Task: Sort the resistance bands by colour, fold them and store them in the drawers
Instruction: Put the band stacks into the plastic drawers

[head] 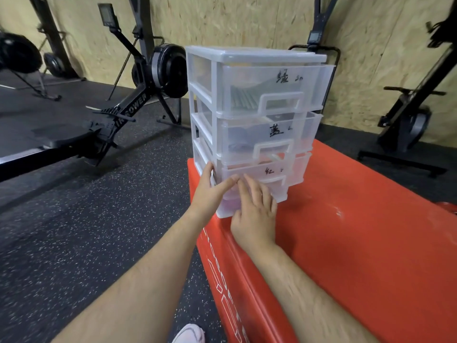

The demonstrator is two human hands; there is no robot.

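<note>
1. Head view, progress: the task looks close to finished, as a judgement. No loose resistance bands lie anywhere around the clear drawer unit (254,55). In its top drawer (284,80), greenish bands (243,97) show through the plastic as a neat ribbed stack. The middle drawer (247,137) holds something dark that I cannot identify. The bottom drawer (294,174) has a pinkish tint behind its front, though its contents are too blurred to name.
2. Head view, what is left: probably only seating the bottom drawer fully. Whether it is quite shut cannot be told.
3. Head view, hands: the left hand (210,191) steadies the unit's lower left front corner, fingers straight. The right hand (254,214) lies flat against the bottom drawer's front, fingers spread and pinching nothing.
4. Head view, the unit: translucent white, three handled drawers with handwritten labels, standing upright on a red padded box (358,231), at that box's far left corner.
</note>
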